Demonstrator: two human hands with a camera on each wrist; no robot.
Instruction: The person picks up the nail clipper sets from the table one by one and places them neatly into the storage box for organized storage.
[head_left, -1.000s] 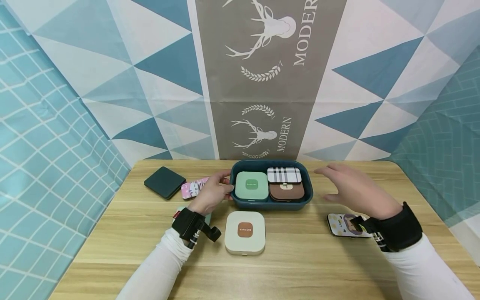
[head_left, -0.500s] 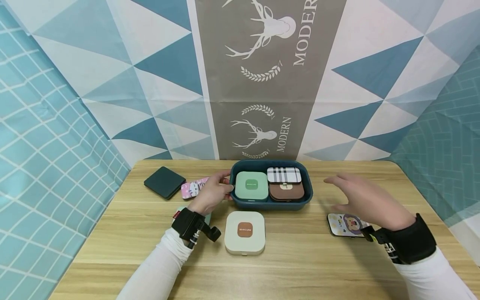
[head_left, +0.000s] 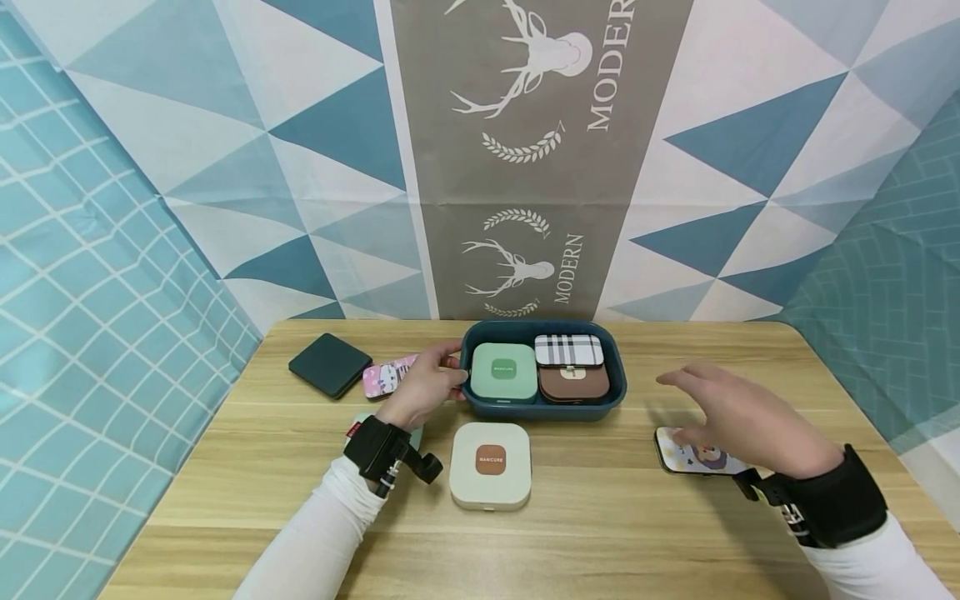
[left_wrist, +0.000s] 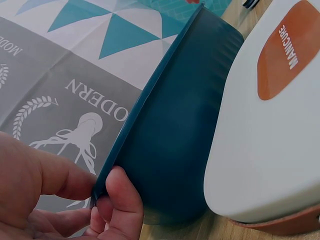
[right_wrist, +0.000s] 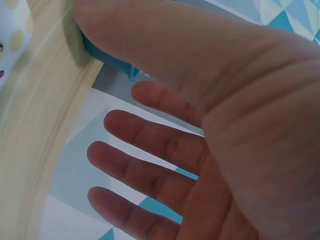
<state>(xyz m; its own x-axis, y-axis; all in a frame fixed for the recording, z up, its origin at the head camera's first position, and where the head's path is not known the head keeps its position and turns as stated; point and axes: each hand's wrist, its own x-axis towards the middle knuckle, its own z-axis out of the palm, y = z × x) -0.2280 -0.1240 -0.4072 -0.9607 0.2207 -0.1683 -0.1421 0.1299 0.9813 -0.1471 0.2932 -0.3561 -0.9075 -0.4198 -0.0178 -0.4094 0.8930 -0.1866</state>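
on the tabletop (head_left: 600,525), a dark-blue tub (head_left: 542,412) is pinched at its left rim by the left hand (head_left: 423,388); the right hand (head_left: 753,421), fingers extended, is positioned over a cartoon-print case (head_left: 705,462).

Wooden table (head_left: 585,542), blue tub (head_left: 542,412), scattered flat cases (head_left: 490,487)

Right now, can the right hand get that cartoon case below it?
Probably yes: the right hand hovers above the cartoon case, its fingers apart and holding nothing, and nothing seems to lie on top.
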